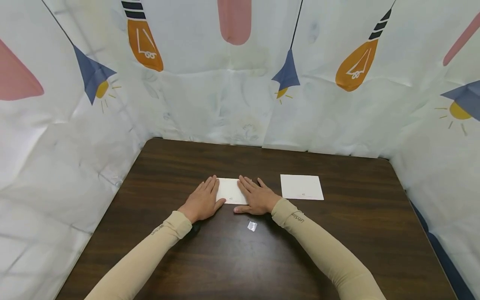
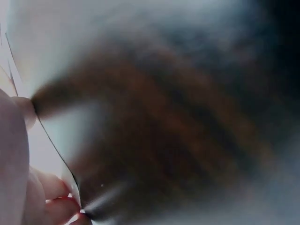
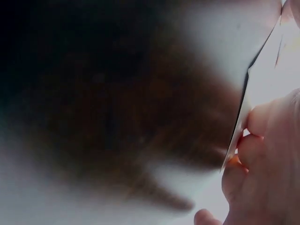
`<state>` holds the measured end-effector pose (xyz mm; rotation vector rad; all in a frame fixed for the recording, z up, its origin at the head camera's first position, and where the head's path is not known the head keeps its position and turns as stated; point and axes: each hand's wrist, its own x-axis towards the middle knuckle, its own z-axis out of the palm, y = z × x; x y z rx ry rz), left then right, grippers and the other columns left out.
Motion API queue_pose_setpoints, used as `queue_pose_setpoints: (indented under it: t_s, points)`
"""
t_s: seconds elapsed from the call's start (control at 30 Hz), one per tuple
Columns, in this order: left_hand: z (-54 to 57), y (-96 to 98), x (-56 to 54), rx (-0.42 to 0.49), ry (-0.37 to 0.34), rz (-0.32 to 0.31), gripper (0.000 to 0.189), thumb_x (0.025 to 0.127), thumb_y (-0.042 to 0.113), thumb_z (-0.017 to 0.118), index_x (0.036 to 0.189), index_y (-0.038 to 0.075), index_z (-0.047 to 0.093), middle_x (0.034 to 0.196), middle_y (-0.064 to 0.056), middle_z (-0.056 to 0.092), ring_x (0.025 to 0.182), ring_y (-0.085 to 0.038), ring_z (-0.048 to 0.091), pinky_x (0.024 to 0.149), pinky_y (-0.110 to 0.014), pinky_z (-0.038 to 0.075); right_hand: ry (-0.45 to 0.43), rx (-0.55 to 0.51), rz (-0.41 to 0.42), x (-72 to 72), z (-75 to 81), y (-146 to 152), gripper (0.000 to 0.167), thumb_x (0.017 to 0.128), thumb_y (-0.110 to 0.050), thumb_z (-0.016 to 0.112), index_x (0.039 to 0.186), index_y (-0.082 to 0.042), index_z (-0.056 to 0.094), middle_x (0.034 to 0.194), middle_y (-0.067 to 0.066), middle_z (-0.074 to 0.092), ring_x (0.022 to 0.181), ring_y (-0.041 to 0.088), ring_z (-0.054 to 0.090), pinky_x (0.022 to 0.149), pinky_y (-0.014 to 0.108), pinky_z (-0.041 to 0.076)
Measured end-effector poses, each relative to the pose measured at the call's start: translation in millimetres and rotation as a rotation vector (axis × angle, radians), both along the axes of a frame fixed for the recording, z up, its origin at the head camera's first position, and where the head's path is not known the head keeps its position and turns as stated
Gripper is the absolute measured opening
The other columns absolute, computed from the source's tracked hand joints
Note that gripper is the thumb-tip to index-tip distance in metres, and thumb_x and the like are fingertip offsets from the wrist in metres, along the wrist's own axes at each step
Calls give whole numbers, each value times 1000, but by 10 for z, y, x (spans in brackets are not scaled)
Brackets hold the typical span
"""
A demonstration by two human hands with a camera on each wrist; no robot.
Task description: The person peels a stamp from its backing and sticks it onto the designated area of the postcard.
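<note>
A white sheet of paper (image 1: 228, 191) lies on the dark wooden table, partly covered by both hands. My left hand (image 1: 203, 200) rests on its left end, fingers straight and pointing away. On the right end my right hand (image 1: 258, 198) lies with its fingers extended across the paper and its thumb out to the side. Seen low in the left wrist view, the left hand's fingertips (image 2: 58, 206) touch the paper's edge. Similarly, fingertips (image 3: 251, 150) of the right hand meet the sheet in the right wrist view.
A second white sheet (image 1: 301, 187) lies to the right of the right hand. A small shiny silvery piece (image 1: 252, 226) is nearer the table's front. The brown table (image 1: 356, 233) is bordered by white curtains (image 1: 210, 104) printed with lamps.
</note>
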<state>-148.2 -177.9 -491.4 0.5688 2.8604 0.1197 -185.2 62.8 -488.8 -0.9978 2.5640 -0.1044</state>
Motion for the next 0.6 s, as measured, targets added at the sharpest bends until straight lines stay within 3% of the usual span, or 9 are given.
queue_pose_setpoints:
  t_s: [0.2, 0.6]
  points:
    - [-25, -6, 44, -12, -14, 17, 79, 109, 47, 46, 159, -10, 26, 169, -29, 22, 159, -43, 25, 129, -56, 27, -9, -9, 11, 12, -20, 9, 100, 98, -76, 41, 168, -14, 6, 178, 5, 0, 166, 23, 9, 132, 63, 7]
    - [16, 31, 3, -20, -19, 20, 79, 108, 47, 46, 159, -10, 27, 169, -29, 23, 159, -42, 26, 130, -55, 27, 9, 17, 15, -8, -5, 85, 99, 98, -76, 41, 168, -16, 6, 178, 3, -1, 166, 20, 8, 133, 61, 7]
